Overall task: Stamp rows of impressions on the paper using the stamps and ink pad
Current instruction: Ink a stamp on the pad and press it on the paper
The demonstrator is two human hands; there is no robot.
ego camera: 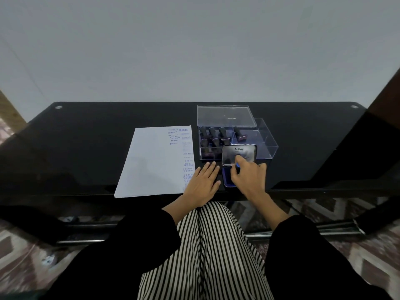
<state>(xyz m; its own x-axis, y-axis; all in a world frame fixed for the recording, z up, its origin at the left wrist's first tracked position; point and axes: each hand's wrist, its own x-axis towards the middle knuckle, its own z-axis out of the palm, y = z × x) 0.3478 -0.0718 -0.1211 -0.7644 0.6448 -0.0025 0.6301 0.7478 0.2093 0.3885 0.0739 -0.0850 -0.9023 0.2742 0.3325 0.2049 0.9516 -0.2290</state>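
Observation:
A white paper (149, 163) lies on the black table, with blue impressions in columns down its right side. My left hand (202, 182) rests flat, fingers spread, on the paper's lower right corner. To its right sits the blue ink pad (227, 179) with its silver lid (239, 153) standing up behind it. My right hand (249, 177) hovers over the pad, fingers pinched on a small stamp whose blue part (237, 165) shows by the fingertips. Several dark-handled stamps (213, 137) stand in a clear box.
The clear plastic box (266, 141) stands behind the ink pad, one more stamp (239, 133) in its right compartment. Its clear lid (225, 115) lies at the back. The black glass table (86, 148) reaches a grey wall. My striped lap lies below the front edge.

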